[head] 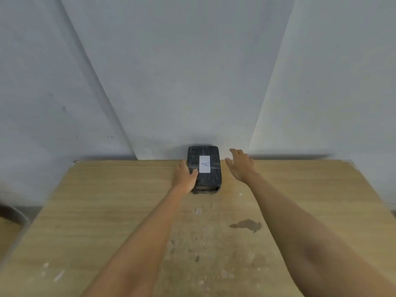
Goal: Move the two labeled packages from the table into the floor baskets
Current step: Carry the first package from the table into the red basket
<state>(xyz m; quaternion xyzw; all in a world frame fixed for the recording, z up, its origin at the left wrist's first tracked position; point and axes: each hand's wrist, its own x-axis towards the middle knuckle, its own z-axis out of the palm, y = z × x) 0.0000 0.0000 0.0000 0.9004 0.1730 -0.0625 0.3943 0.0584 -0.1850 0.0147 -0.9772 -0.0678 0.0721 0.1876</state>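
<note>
A black wrapped package (211,179) with a white label marked "A" lies at the far edge of the wooden table (107,211), against the wall. My left hand (185,175) rests against the package's left side, thumb on its top. My right hand (241,165) hovers a little to the right of the package, fingers spread, not touching it. Only this one package is in view. No floor baskets are visible.
A grey-white wall (192,71) rises right behind the table. A dark stain (247,225) and paint specks mark the tabletop. At the far left, below the table edge, a dark curved object (12,211) shows on the floor.
</note>
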